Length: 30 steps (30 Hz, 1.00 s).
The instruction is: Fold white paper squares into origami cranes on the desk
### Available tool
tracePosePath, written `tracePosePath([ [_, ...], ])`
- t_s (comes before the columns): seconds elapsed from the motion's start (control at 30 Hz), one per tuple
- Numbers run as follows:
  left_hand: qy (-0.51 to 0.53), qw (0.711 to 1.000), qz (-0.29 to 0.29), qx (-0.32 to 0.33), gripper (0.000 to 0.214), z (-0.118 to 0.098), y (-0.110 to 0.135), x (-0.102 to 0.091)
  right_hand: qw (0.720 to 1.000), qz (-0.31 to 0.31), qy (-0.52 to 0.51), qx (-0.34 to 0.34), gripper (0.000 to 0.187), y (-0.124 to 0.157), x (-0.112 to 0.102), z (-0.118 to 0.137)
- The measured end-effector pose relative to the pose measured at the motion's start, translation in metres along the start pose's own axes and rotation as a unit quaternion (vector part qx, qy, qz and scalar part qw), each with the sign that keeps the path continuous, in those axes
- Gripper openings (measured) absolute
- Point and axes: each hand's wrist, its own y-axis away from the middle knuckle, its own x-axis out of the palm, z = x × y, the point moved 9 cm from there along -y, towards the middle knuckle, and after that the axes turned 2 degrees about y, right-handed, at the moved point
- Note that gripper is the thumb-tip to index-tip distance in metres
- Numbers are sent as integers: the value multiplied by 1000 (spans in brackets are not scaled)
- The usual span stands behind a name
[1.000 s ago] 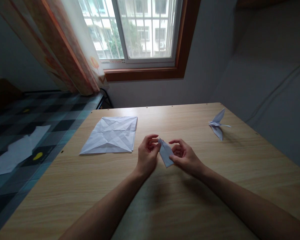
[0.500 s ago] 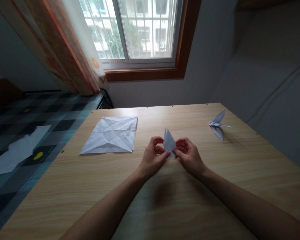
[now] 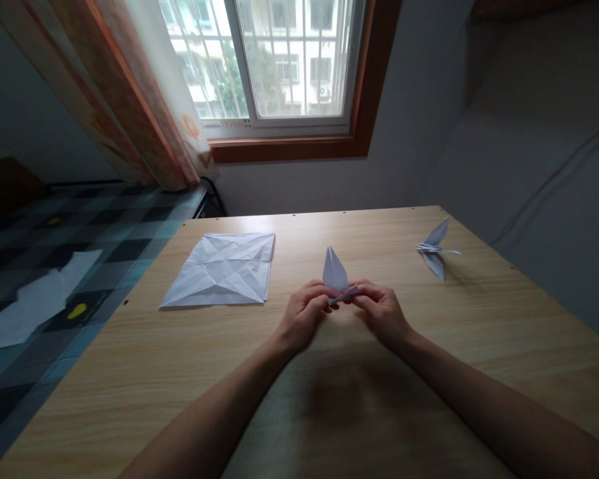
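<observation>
A small piece of folded white paper is held between my two hands above the middle of the table. Its back part rises in a split point, while a narrow flap leans toward me and up to the right. My left hand pinches the paper's lower left side. With fingers closed, my right hand grips the flap's right end. The fingertips behind the paper are partly hidden.
Creased square sheets of paper lie stacked at the table's left. A folded paper crane rests at the far right of the wooden table. Beyond the left edge, paper scraps lie on a checked bedspread.
A front flap of the folded paper has come down toward me and now slants across its base. Both hands have shifted their fingers along the lower part.
</observation>
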Motion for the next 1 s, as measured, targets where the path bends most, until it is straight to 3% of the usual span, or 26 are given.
tracePosePath([
  [0.13,-51,998,-48,8,12,5,1,-6,998,19,-54,24,27,1,3,-7],
  [0.2,-38,997,-62,1,9,12,2,-6,999,17,-40,32,19,1,4,-9],
  [0.27,0,998,-68,-17,16,21,2,-6,999,5,-36,39,13,2,5,-11],
  [0.43,91,991,-99,-25,44,28,4,-7,997,-23,-60,43,37,4,5,-13],
  [0.57,47,995,-84,-11,37,24,4,-6,998,-11,-41,40,34,5,5,-14],
  [0.67,-44,996,-73,33,20,13,5,-5,1000,-3,13,-4,16,6,4,-5],
  [0.73,-93,990,-82,60,22,5,6,-6,997,-7,65,-52,8,7,4,6],
  [0.83,-139,984,-90,60,26,-2,6,-6,986,-27,128,-102,5,11,3,20],
  [1.0,-145,983,-84,72,11,-9,7,-4,976,-67,154,-138,7,17,0,32],
])
